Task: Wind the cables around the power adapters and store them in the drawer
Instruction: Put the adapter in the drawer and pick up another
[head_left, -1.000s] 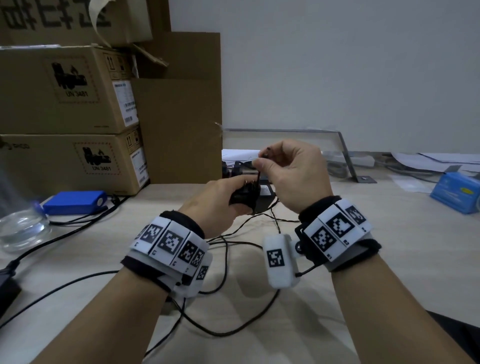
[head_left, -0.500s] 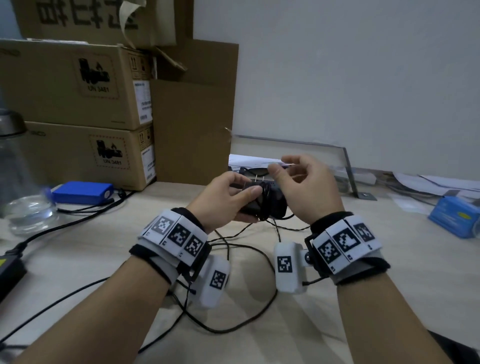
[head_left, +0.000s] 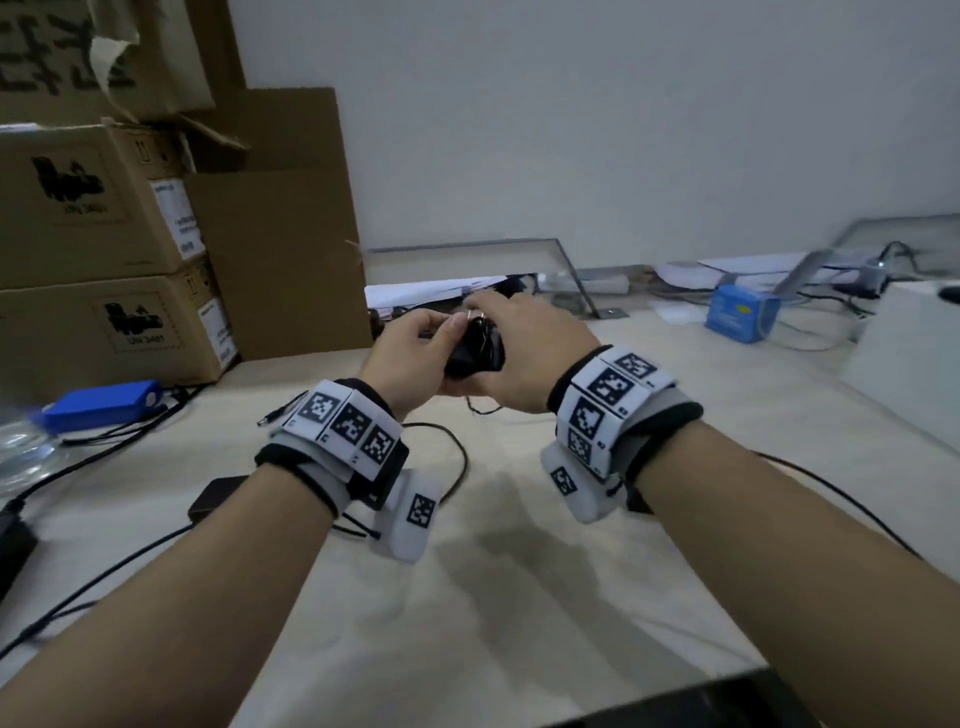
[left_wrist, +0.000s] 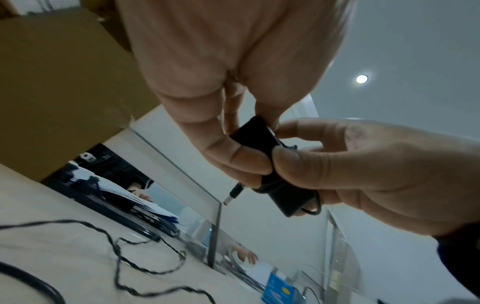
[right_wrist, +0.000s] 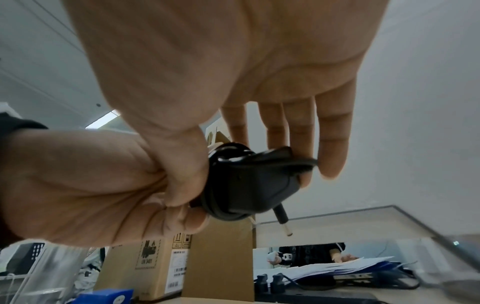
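Both hands hold one black power adapter (head_left: 475, 353) above the desk (head_left: 519, 597), cable (right_wrist: 215, 185) wound round it.

Left hand (head_left: 410, 358): thumb and curled fingers grip the adapter's left end. Right hand (head_left: 524, 353): thumb presses the near side, fingers reach over the far side, holding the coils in place. The barrel plug (right_wrist: 281, 219) sticks out loose below the adapter. A second adapter (head_left: 215, 499) lies on the desk near the left wrist, with loose cables beside it. Cardboard boxes (head_left: 104, 260) are stacked at left. No drawer can be made out.
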